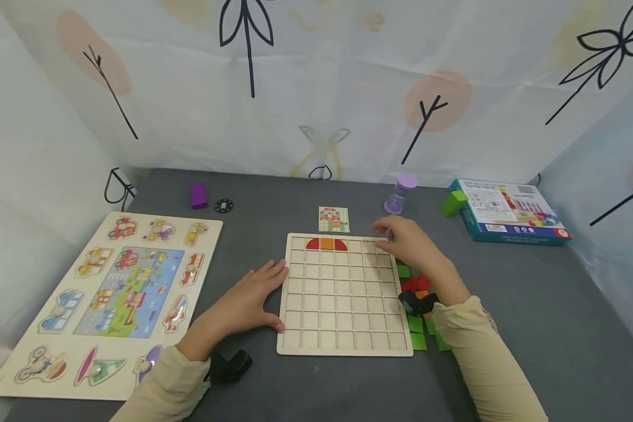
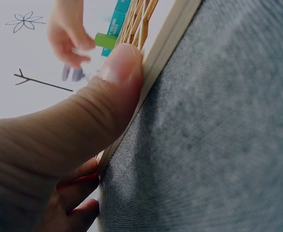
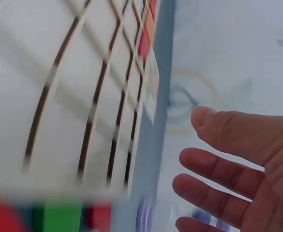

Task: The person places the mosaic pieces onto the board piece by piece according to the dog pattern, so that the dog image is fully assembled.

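A wooden grid board (image 1: 346, 321) lies on the grey table. In its top row sit two red quarter-round pieces (image 1: 313, 244) with an orange square (image 1: 327, 244) between them. My left hand (image 1: 248, 302) rests at the board's left edge, thumb and fingertips touching the rim with fingers spread. Over the board's top right corner hovers my right hand (image 1: 408, 240), its fingers loosely bent and nothing between them. In the right wrist view the thumb and fingers stand apart. Under the right forearm, beside the board, lie green tiles (image 1: 417, 341) and red tiles (image 1: 415, 283), partly hidden.
A pattern card (image 1: 334, 219) lies behind the board. Farther back are an hourglass (image 1: 399, 194), a green block (image 1: 454, 203) against a teal box (image 1: 517, 236), a purple block (image 1: 198, 196) and a black chip (image 1: 224, 205). A vehicle puzzle board (image 1: 158, 230) lies at left.
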Tool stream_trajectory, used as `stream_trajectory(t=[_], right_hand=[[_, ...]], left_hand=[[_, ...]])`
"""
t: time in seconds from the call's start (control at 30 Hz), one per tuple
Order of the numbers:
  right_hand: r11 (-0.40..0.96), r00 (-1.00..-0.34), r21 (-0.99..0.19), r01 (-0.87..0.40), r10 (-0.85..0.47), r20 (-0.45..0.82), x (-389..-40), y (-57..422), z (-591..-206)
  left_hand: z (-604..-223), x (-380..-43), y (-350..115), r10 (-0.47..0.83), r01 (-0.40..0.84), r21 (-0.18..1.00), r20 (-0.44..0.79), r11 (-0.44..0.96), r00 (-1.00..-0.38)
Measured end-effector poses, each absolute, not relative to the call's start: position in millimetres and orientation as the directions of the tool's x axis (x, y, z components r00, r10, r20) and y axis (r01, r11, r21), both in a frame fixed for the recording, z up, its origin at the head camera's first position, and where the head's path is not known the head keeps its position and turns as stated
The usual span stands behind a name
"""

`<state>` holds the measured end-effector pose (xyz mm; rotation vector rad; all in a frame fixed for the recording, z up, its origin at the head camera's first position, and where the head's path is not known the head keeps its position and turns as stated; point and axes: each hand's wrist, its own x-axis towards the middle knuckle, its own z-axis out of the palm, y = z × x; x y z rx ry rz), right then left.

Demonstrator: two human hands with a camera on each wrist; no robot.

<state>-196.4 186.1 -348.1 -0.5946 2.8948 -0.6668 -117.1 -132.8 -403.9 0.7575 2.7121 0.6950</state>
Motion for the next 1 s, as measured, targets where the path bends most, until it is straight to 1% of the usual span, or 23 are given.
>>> stream_trajectory(t=[0.2, 0.4, 0.57, 0.8, 1.0], right_hand=[[0.873, -0.951, -0.411, -0.262, -0.306, -0.044, -184, 227, -350], [0.892, -0.951, -0.371, -0.258, -0.303, -0.066, -181, 245, -358], [0.894, -0.942, -0.348, -0.28, -0.326, -0.08, -186, 244, -365], [0.895, -0.918, -0.286, -0.343, -0.383, -0.097, -192, 234, -370], [0.907, -0.924, -0.273, -0.322, -0.364, -0.119, -194, 229, -373]], left_hand=[[-404, -117, -136, 0.537, 0.426, 0.504, -0.092, 0.751, -0.838], [-405, -118, -136, 0.548, 0.44, 0.508, -0.077, 0.74, -0.833], [-404, -118, -134, 0.552, 0.445, 0.513, -0.07, 0.734, -0.831], [-404, -117, -133, 0.544, 0.433, 0.51, -0.085, 0.743, -0.834], [-403, -117, -133, 0.54, 0.427, 0.507, -0.094, 0.749, -0.836]])
